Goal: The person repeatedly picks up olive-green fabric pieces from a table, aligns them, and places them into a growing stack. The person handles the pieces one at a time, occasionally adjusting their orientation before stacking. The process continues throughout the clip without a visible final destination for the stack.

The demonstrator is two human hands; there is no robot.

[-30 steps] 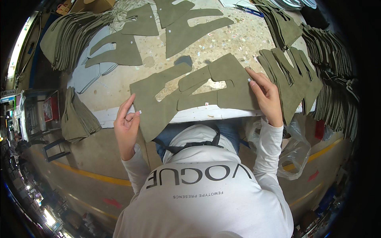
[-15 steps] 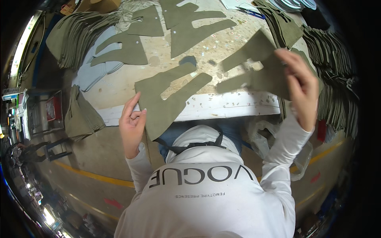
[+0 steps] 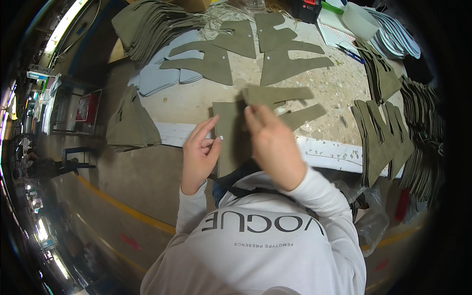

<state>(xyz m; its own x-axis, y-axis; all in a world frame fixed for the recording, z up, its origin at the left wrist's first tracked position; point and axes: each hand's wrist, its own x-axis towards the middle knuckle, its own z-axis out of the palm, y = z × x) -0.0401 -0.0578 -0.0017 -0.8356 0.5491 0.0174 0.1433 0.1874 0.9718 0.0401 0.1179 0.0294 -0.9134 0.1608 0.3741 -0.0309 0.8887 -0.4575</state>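
An olive, two-pronged cut fabric piece (image 3: 227, 156) lies at the near table edge, part of it hanging over. My left hand (image 3: 199, 153) is at its left edge, index finger stretched along the edge, thumb and other fingers curled in at the side. A small white label (image 3: 221, 138) shows by the thumb tip. Above this piece, my right hand (image 3: 273, 142) grips a second olive piece (image 3: 278, 93) by its wide end, prongs pointing right. The second piece and my right hand hide much of the lower one. Fingertips of the right hand are slightly blurred.
Several labelled olive pieces (image 3: 290, 59) lie farther back. Olive stacks stand at the back left (image 3: 147, 29), left edge (image 3: 130, 125) and right (image 3: 381, 137). Pale blue pieces (image 3: 157, 78), a blue pen (image 3: 351, 54) and a white bowl (image 3: 360, 20) are on the table.
My right hand has swung left from the right-hand stack with the second olive piece, bringing it over the first. My left hand keeps its place at the first piece's edge. The whole view has shifted.
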